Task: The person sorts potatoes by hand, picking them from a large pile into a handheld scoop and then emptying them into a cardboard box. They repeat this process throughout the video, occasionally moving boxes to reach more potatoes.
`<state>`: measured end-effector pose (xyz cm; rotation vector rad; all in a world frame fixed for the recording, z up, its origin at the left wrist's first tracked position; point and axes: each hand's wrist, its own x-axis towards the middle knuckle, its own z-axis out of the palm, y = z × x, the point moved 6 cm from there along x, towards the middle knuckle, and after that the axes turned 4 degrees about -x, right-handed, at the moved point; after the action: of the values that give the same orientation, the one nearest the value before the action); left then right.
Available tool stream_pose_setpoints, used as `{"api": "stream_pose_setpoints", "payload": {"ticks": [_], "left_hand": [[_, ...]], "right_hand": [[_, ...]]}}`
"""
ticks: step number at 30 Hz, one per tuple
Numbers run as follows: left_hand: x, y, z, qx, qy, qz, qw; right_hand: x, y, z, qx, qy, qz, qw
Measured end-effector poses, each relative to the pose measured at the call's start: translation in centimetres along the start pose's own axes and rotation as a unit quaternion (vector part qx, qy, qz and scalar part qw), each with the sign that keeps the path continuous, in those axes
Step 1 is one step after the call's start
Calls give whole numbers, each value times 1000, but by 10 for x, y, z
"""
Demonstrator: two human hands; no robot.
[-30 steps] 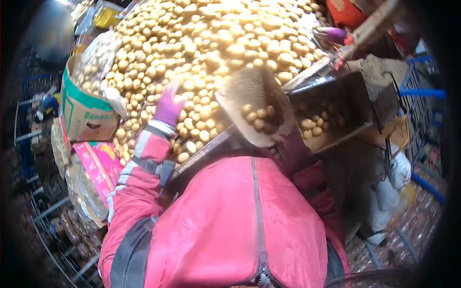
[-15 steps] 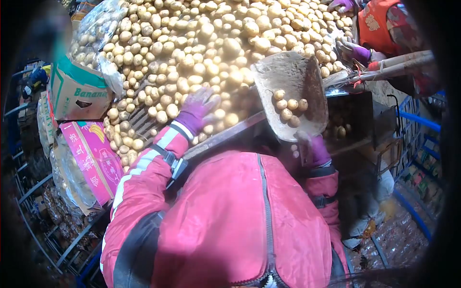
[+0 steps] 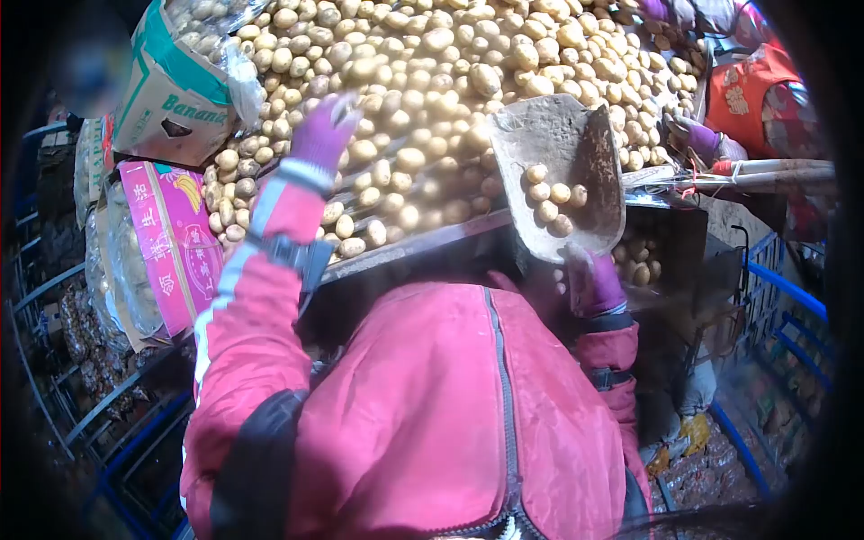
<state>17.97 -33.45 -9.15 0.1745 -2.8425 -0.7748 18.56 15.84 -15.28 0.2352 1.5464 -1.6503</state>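
Over the left part of the potato pile (image 3: pixel 432 99), my left hand (image 3: pixel 324 135) in a purple glove is raised, its fingers somewhat blurred but apart, with nothing visible in them. My right hand (image 3: pixel 596 283), also gloved in purple, is closed on the lower end of a worn metal scoop (image 3: pixel 594 148). Several small potatoes (image 3: pixel 547 207) lie inside the scoop, which rests over the pile's front edge.
A banana carton (image 3: pixel 171 130) and a pink box (image 3: pixel 175 238) stand at the left. A co-worker's gloved hand (image 3: pixel 706 139) and orange garment (image 3: pixel 747 94) are at the right, near long poles (image 3: pixel 783 175). A dark bin (image 3: pixel 661 256) holds more potatoes.
My left hand has lifted off the potatoes near the front edge and moved up and left. The view has shifted slightly; my right hand keeps its hold on the scoop.
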Motion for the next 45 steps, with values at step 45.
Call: {"api": "stream_pose_setpoints", "payload": {"ticks": [45], "left_hand": [[-106,-2,91,258,95,-113,955]], "right_hand": [[8,-36,-27,-103,20,-27,994]]}}
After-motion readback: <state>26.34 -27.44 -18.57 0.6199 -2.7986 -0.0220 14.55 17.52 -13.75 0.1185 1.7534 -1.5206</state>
